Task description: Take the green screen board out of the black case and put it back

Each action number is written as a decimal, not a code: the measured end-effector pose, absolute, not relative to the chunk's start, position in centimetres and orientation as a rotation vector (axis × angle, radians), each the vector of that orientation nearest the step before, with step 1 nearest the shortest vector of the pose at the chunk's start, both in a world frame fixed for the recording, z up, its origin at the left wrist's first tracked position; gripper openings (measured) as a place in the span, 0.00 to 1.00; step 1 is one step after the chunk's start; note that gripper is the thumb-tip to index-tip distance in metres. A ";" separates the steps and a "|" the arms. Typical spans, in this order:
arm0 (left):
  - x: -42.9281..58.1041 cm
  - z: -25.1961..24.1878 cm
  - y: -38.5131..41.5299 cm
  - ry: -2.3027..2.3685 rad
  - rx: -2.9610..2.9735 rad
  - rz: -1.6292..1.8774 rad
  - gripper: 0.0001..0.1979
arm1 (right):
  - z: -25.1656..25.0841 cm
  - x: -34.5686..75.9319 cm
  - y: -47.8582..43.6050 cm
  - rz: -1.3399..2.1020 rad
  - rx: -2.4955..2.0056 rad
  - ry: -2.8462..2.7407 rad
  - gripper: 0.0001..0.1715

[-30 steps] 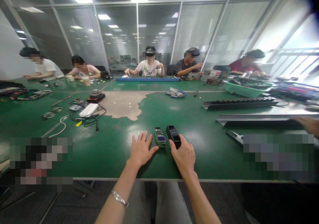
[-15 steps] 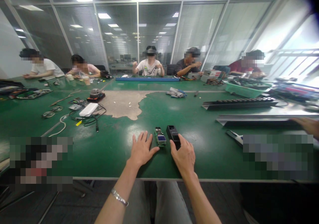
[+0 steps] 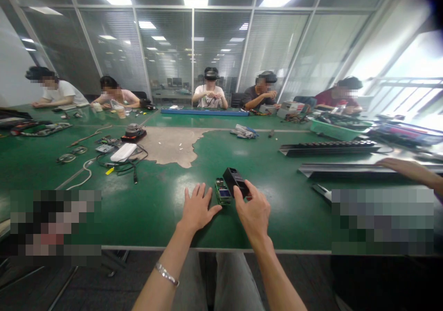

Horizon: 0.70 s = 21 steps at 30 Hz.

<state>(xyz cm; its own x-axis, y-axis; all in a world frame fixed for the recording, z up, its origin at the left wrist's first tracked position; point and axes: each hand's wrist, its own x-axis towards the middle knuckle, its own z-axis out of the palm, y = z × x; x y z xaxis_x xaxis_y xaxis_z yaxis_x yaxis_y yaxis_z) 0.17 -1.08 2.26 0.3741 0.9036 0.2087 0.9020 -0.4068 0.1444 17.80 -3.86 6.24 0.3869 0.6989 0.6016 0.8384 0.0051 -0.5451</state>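
My right hand (image 3: 254,207) is closed on a black plastic housing (image 3: 235,181) with cut-outs in its face, tilted and partly over the circuit board. The green circuit board (image 3: 222,193), which carries a small screen, lies on the table between my hands. Its right edge is partly hidden by the housing. My left hand (image 3: 198,208) rests flat on the table just left of the board, fingers spread and holding nothing. Its thumb points to the board's near end.
On the green table (image 3: 145,209) stand a white box with cables (image 3: 123,152) at left and a bundle of gloves (image 3: 244,131) farther back. Black metal rails (image 3: 332,147) and a green basket (image 3: 341,128) are at right. A neighbour's arm (image 3: 411,169) reaches in there.
My right hand has lifted the black housing off the table and brought it left, tilting it toward the circuit board. My left hand has hardly moved.
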 end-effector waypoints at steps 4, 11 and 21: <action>0.2 2.1 -1.1 1.720 2.602 0.425 0.36 | 6.2 16.1 -3.8 -0.192 -1.721 -1.419 0.30; 0.1 2.0 -1.1 1.711 2.610 0.455 0.35 | 5.3 14.7 -3.8 -0.235 -1.718 -1.494 0.29; 0.0 2.2 -1.0 1.697 2.592 0.422 0.34 | 4.9 13.8 -3.9 -0.266 -1.779 -1.558 0.27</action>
